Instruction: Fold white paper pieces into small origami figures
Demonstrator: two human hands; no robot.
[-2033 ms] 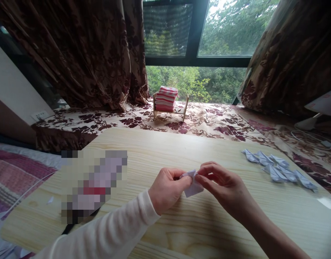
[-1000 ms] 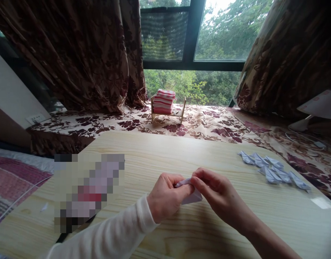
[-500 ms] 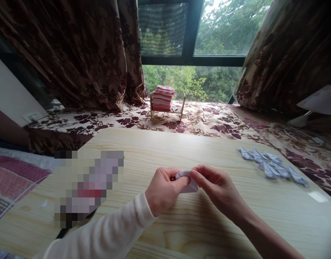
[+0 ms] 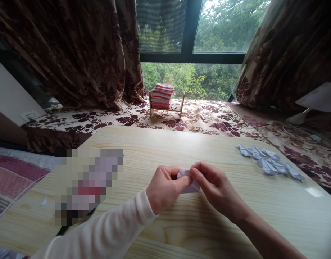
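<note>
A small piece of folded white paper (image 4: 191, 187) is held between my two hands, above the middle of the wooden table (image 4: 144, 151). My left hand (image 4: 165, 189) pinches its left side, thumb lying across the front. At the upper right edge, my right hand (image 4: 208, 183) grips the same paper between thumb and fingertips. Parts of the paper are hidden behind the fingers. Several folded white paper pieces (image 4: 266, 166), pointed in shape, lie in a cluster toward the table's right side.
A blurred-out object (image 4: 90, 183) lies on the table's left, near a tiny paper scrap (image 4: 43, 202). Beyond the table, a small wooden rack (image 4: 165, 109) holds folded striped cloths (image 4: 162, 96). A white lamp (image 4: 318, 97) with its cord stands at the right.
My right hand's thumb and fingers have shifted slightly on the paper's upper edge, covering a bit more of it. My left hand keeps its pinch. The view has tilted marginally.
</note>
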